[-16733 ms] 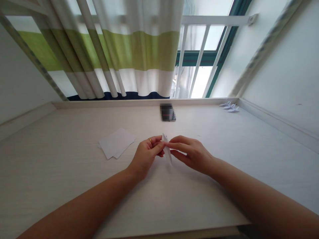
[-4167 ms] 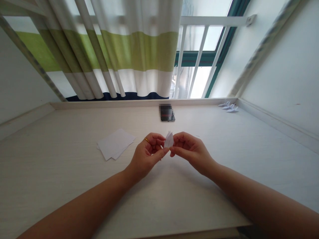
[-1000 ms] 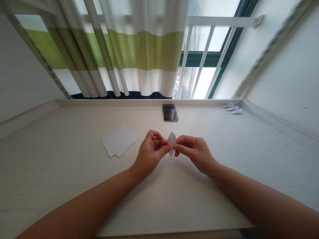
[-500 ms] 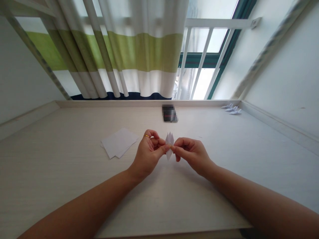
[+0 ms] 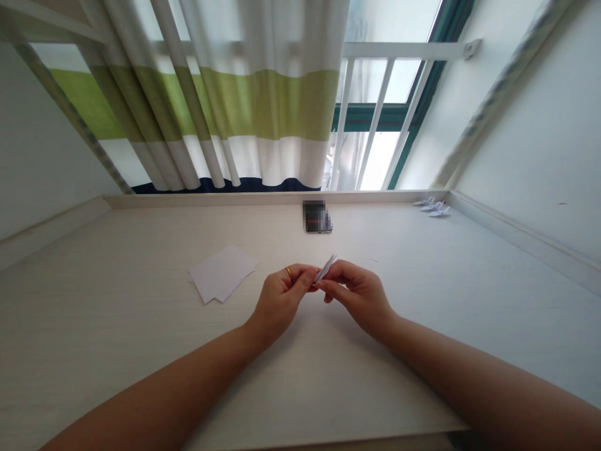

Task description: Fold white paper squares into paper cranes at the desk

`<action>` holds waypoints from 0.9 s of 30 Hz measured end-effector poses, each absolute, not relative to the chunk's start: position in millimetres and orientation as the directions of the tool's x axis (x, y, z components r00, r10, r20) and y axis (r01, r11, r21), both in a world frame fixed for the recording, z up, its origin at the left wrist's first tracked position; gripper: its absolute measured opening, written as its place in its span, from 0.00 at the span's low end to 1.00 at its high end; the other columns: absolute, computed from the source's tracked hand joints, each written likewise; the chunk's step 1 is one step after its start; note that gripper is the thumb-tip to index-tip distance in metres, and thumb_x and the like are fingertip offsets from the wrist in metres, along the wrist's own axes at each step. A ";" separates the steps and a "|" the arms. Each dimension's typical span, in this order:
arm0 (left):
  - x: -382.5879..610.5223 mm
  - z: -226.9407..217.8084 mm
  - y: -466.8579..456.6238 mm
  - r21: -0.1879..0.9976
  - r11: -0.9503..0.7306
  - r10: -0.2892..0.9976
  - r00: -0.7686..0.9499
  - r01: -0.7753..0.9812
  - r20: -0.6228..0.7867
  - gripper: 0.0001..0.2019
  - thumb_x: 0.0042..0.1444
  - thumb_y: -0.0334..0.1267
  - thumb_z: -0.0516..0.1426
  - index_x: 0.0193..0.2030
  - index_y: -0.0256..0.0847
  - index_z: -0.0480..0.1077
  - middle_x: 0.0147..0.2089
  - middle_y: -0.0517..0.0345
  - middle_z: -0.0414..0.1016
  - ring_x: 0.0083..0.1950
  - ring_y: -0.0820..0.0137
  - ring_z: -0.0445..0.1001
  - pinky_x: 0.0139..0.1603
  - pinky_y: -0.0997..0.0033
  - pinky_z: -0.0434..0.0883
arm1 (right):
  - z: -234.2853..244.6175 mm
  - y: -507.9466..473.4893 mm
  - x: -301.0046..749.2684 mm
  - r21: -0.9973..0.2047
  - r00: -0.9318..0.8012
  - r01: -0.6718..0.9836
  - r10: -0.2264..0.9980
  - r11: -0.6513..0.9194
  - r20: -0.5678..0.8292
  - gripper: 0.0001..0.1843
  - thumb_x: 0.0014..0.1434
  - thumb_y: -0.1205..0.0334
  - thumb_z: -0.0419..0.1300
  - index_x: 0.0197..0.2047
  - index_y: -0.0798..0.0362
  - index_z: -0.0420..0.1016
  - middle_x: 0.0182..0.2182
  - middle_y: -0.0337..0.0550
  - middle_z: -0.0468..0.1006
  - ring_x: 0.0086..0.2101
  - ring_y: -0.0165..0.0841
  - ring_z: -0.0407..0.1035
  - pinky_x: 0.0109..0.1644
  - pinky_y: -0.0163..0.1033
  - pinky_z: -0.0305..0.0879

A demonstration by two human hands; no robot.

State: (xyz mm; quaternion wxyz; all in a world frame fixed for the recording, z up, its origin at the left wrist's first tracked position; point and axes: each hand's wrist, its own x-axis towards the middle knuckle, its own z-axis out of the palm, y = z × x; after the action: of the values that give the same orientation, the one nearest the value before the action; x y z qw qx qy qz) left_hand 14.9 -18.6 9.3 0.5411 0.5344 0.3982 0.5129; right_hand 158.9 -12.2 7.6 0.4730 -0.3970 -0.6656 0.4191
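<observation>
A small folded white paper piece is pinched between both my hands just above the pale wooden table. My left hand, with a gold ring on one finger, is closed on its left side. My right hand is closed on its right side, fingertips meeting those of the left. Only a narrow tip of the paper sticks up between the fingers; the rest is hidden.
A short stack of white paper sheets lies left of my hands. A dark phone rests near the table's far edge. Several small folded paper figures sit in the far right corner. A striped curtain and window bars stand behind.
The folded paper stood upright with its points showing; now it is turned flatter and mostly hidden in my fingers. Both hands have dropped slightly toward the table.
</observation>
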 end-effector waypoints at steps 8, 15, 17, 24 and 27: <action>10.8 7.1 -15.1 0.996 -0.009 0.969 0.245 -0.084 0.030 0.11 0.46 0.42 0.58 0.28 0.35 0.73 0.26 0.56 0.73 0.31 0.72 0.69 0.38 0.71 0.67 | 7.3 -10.4 163.6 -0.784 -0.210 0.407 0.884 0.468 0.419 0.10 0.47 0.60 0.61 0.23 0.53 0.63 0.20 0.37 0.69 0.21 0.26 0.63 0.24 0.33 0.61; 13.2 7.9 -15.0 0.969 0.101 0.955 0.296 -0.225 -0.031 0.10 0.47 0.39 0.57 0.30 0.33 0.73 0.25 0.57 0.72 0.30 0.73 0.69 0.40 0.69 0.67 | 6.1 -7.8 165.5 -0.772 -0.244 0.381 0.861 0.508 0.446 0.14 0.45 0.63 0.62 0.34 0.52 0.61 0.25 0.36 0.68 0.25 0.28 0.65 0.28 0.34 0.64; 14.3 7.6 -15.1 0.963 0.106 0.960 0.279 -0.247 -0.034 0.11 0.48 0.39 0.57 0.33 0.33 0.73 0.27 0.56 0.73 0.32 0.72 0.70 0.43 0.67 0.67 | 4.5 -7.0 165.2 -0.792 -0.249 0.349 0.865 0.500 0.436 0.15 0.46 0.64 0.61 0.36 0.51 0.60 0.26 0.37 0.68 0.26 0.28 0.64 0.29 0.35 0.64; 14.2 9.8 -15.5 0.962 0.043 0.974 0.227 -0.270 0.021 0.15 0.45 0.34 0.59 0.42 0.36 0.66 0.32 0.57 0.75 0.34 0.71 0.73 0.40 0.66 0.70 | 2.2 -5.0 165.1 -0.841 -0.265 0.253 0.870 0.478 0.415 0.13 0.49 0.64 0.59 0.37 0.52 0.60 0.25 0.36 0.66 0.27 0.27 0.63 0.31 0.35 0.64; 13.2 10.6 -14.9 0.961 -0.007 0.975 0.209 -0.278 0.068 0.15 0.45 0.32 0.59 0.41 0.39 0.61 0.29 0.60 0.75 0.33 0.71 0.73 0.37 0.68 0.70 | 2.3 -4.7 165.0 -0.841 -0.265 0.231 0.863 0.490 0.430 0.12 0.49 0.64 0.59 0.36 0.52 0.61 0.24 0.35 0.65 0.26 0.27 0.62 0.30 0.34 0.63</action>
State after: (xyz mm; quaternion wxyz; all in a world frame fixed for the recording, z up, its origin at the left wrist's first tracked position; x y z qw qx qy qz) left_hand 13.2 -14.9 10.6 0.6065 0.4866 0.3583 0.5166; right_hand 165.0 -4.7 2.3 0.4732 -0.3789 -0.7217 0.3341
